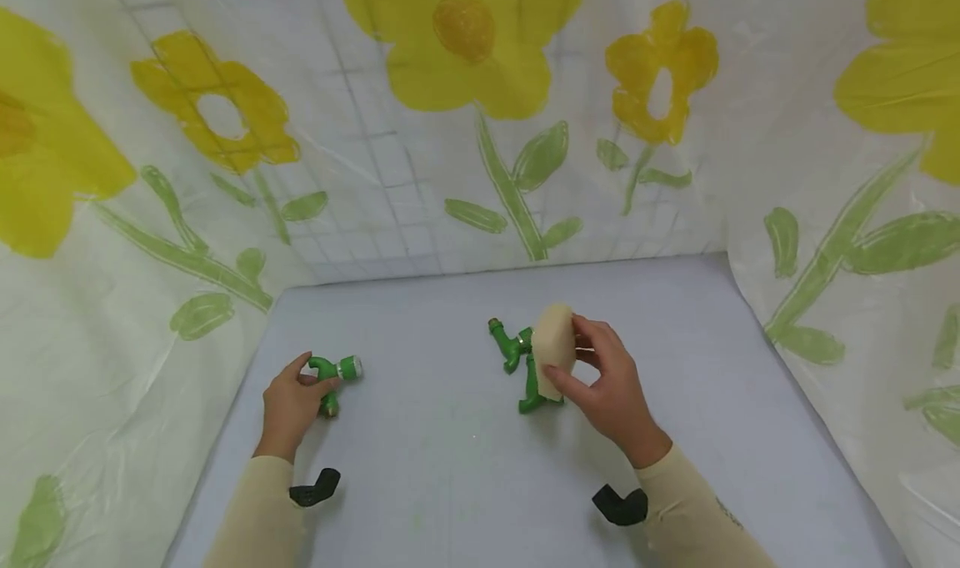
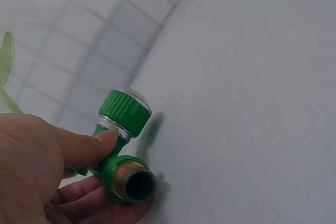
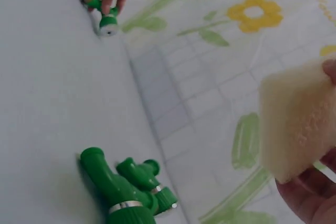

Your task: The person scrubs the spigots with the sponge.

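My left hand (image 1: 291, 403) grips a green water tap (image 1: 327, 369) on the left side of the table. In the left wrist view, the thumb lies along this tap's body, below its ribbed green knob (image 2: 125, 113), and the brass-collared threaded end (image 2: 135, 182) faces the camera. My right hand (image 1: 611, 389) pinches a cream sponge (image 1: 553, 349) between thumb and fingers, held up off the table. Faint raised lettering shows on its face in the right wrist view. Below and behind the sponge lie two more green taps (image 1: 512, 347) (image 3: 113, 184), partly hidden by it in the head view.
The table (image 1: 450, 485) has a pale, smooth cover. White plastic sheeting (image 1: 360, 134) painted with yellow flowers hangs along its back and both sides. Black curved pieces (image 1: 317, 488) (image 1: 621, 505) stick out at each wrist, by the cream sleeves.
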`<state>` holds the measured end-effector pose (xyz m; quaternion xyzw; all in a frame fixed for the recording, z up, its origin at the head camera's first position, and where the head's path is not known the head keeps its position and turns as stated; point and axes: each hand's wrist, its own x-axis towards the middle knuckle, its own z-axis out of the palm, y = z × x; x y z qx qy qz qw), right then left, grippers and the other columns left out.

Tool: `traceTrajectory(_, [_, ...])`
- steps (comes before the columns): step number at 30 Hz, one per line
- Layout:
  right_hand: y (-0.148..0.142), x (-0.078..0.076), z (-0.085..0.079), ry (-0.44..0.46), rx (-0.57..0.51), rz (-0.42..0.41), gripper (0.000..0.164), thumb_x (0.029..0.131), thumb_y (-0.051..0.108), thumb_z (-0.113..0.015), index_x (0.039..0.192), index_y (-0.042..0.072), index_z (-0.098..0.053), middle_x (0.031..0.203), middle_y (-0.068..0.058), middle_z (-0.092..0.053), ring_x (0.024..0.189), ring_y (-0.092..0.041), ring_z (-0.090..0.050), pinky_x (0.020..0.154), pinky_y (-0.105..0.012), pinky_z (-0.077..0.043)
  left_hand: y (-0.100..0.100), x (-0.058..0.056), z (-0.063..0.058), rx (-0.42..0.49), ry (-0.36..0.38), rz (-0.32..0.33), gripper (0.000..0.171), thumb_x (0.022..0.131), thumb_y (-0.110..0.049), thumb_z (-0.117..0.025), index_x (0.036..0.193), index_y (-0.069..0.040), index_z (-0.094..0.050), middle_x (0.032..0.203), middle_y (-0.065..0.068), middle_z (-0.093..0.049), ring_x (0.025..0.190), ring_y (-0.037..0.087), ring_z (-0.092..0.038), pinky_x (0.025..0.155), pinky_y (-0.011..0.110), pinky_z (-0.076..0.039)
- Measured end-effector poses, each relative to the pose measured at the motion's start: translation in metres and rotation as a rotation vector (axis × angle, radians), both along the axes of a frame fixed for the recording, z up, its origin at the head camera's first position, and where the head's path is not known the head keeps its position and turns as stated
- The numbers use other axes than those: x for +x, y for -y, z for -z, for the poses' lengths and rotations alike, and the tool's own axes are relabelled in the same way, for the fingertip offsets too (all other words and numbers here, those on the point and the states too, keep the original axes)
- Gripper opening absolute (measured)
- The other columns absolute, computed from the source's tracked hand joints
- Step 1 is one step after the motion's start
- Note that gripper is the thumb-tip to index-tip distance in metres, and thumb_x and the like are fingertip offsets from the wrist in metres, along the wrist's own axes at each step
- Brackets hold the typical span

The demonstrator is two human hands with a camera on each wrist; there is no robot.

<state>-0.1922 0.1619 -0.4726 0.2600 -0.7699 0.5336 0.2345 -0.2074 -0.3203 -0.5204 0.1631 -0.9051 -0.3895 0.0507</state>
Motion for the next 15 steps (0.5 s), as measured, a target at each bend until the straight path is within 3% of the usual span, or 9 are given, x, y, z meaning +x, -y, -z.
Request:
traceTrajectory(6, [-0.004, 0.000, 0.000, 0.176, -0.162, -0.011, 0.072, 0.094, -0.007, -0.078, 0.158, -0.004, -0.045, 0.137, -0.015, -0.059, 0.117, -0.028, -0.063, 0.098, -0.026, -0.057, 0.002, -0.004, 0.006, -0.035, 0.072, -0.011, 0.076, 0.099, -0.028, -0.081, 0.153, 0.013, -0.048, 0.117, 0.030, -0.072, 0.097, 0.040, -0.072, 0.072, 0.041, -0.060])
traceTrajectory(10, [-0.008, -0.001, 0.000, 0.203, -0.243, -0.026, 0.067, 0.095, -0.011, -0.072, 0.156, -0.006, -0.045, 0.136, -0.016, -0.055, 0.118, -0.030, -0.061, 0.099, -0.027, -0.056, 0.000, -0.005, 0.006, -0.087, 0.105, 0.003, 0.070, 0.102, -0.029, -0.077, 0.149, 0.016, -0.052, 0.119, 0.031, -0.071, 0.101, 0.043, -0.070, 0.079, 0.050, -0.061])
traceTrajectory(15, [-0.013, -0.002, -0.001, 0.209, -0.260, 0.006, 0.063, 0.095, -0.011, -0.071, 0.153, -0.007, -0.048, 0.134, -0.017, -0.055, 0.117, -0.030, -0.060, 0.099, -0.026, -0.055, -0.004, -0.007, 0.002, -0.190, 0.119, 0.046, 0.066, 0.102, -0.024, -0.075, 0.145, 0.020, -0.052, 0.118, 0.034, -0.070, 0.104, 0.048, -0.069, 0.082, 0.056, -0.060])
